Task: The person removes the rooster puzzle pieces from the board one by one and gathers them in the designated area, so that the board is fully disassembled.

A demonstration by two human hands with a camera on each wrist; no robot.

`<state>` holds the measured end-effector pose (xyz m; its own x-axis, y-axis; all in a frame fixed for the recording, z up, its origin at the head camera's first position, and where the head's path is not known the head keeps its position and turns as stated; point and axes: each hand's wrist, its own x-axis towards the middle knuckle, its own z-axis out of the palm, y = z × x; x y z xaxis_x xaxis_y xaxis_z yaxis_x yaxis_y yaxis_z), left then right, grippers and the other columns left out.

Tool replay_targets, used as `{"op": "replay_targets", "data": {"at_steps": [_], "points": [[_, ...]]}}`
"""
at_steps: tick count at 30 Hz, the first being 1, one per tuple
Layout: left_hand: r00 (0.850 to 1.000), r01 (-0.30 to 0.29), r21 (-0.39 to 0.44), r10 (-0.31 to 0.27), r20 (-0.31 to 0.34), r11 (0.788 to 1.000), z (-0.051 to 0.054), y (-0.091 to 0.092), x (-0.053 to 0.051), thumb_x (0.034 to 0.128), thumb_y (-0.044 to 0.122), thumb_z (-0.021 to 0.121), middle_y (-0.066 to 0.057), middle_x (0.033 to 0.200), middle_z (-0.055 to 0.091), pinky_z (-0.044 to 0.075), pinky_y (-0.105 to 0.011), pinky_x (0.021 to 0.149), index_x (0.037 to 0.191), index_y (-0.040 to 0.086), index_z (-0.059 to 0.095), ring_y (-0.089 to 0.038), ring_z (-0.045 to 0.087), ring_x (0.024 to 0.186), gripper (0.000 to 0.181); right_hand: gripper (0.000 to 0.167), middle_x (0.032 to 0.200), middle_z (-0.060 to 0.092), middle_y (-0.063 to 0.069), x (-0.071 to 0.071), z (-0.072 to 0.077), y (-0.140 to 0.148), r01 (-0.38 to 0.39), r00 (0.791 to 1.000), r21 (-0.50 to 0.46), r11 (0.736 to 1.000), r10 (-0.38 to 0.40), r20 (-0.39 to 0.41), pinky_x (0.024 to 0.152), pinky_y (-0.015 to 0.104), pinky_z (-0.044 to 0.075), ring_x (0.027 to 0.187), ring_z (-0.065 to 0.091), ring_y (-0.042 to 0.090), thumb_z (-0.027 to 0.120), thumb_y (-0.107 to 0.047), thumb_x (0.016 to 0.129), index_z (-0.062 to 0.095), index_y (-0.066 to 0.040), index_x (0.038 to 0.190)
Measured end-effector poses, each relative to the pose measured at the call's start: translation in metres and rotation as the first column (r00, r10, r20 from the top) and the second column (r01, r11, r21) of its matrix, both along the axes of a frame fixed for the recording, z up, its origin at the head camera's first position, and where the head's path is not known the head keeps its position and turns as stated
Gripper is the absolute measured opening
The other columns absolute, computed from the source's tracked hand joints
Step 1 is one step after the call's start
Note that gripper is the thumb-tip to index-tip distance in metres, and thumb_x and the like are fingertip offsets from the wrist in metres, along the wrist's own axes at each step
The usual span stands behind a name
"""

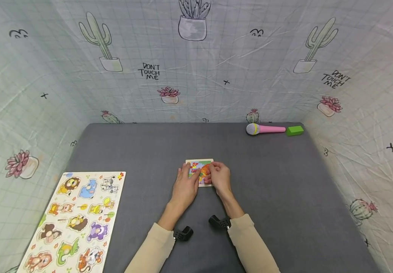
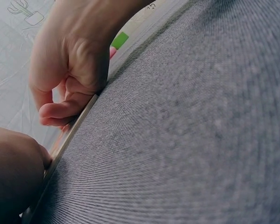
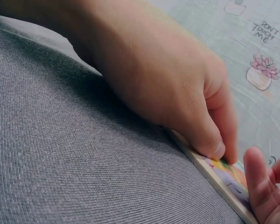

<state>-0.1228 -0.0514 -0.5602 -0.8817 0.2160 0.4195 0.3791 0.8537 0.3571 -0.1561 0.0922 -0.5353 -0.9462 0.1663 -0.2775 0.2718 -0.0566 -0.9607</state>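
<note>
A small picture board (image 1: pixel 195 165) with a pale rim lies flat on the grey table. My left hand (image 1: pixel 184 188) rests on its left part, fingers mostly straight; in the right wrist view the thumb and a finger of my left hand (image 3: pixel 168 79) touch its surface. At its right side my right hand (image 1: pixel 219 179) has bent fingers, and its fingertips pinch an orange piece (image 1: pixel 204 171) over the picture. The left wrist view shows my right hand (image 2: pixel 74 70) curled above the board's edge, beyond my left hand (image 2: pixel 16 170); my right hand (image 3: pixel 270 198) is partly cut off in its own view.
A large animal puzzle board (image 1: pixel 88 201) lies at the table's left. At the back right a pink toy microphone (image 1: pixel 271 129) lies beside a green block (image 1: pixel 294 131). Printed cloth walls (image 1: pixel 196 68) stand at the back and both sides.
</note>
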Motion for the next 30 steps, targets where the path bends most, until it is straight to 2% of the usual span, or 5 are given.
{"op": "replay_targets", "data": {"at_steps": [7,15,23,30], "points": [[1.0,-0.004,-0.005,0.003,-0.017,1.0,-0.0003,-0.001,-0.0004,0.0957,0.017,0.065,-0.03,0.135,0.056,0.043,-0.06,0.11,0.121,0.01,0.073,-0.049,0.054,0.131,0.027,0.032,0.075,0.064,0.012,-0.002,-0.0044,-0.0008,0.016,1.0,-0.006,1.0,-0.016,-0.013,0.043,0.025,0.055,0.043,0.061,0.009,0.056,-0.009,0.099,0.055,0.009,0.125],[1.0,-0.007,-0.013,0.007,0.011,1.0,-0.0008,-0.0004,-0.0005,0.0968,0.018,0.064,-0.029,0.138,0.055,0.042,-0.059,0.112,0.123,0.011,0.072,-0.048,0.052,0.133,0.028,0.025,0.079,0.06,0.009,-0.0034,-0.0058,-0.0015,0.048,0.998,0.012,0.999,-0.048,-0.027,0.041,0.025,0.054,0.041,0.06,0.009,0.056,-0.01,0.099,0.058,0.005,0.118],[1.0,-0.005,-0.023,0.005,0.001,1.0,-0.0026,-0.0006,-0.0008,0.0954,0.017,0.066,-0.028,0.137,0.055,0.043,-0.058,0.111,0.124,0.011,0.072,-0.048,0.053,0.132,0.029,0.024,0.096,0.062,0.014,-0.0023,-0.007,-0.0011,0.05,0.997,0.079,0.996,-0.045,-0.062,0.043,0.028,0.056,0.042,0.063,0.009,0.056,-0.009,0.096,0.06,0.003,0.117],[1.0,-0.003,-0.028,0.003,-0.001,1.0,-0.0022,-0.0011,-0.0002,0.0953,0.018,0.066,-0.029,0.137,0.055,0.043,-0.058,0.111,0.124,0.011,0.071,-0.047,0.053,0.132,0.03,0.023,0.099,0.062,0.015,-0.002,-0.0061,-0.0018,0.052,0.996,0.153,0.987,-0.04,-0.083,0.044,0.032,0.057,0.042,0.063,0.01,0.056,-0.006,0.095,0.062,0.002,0.116]]}}
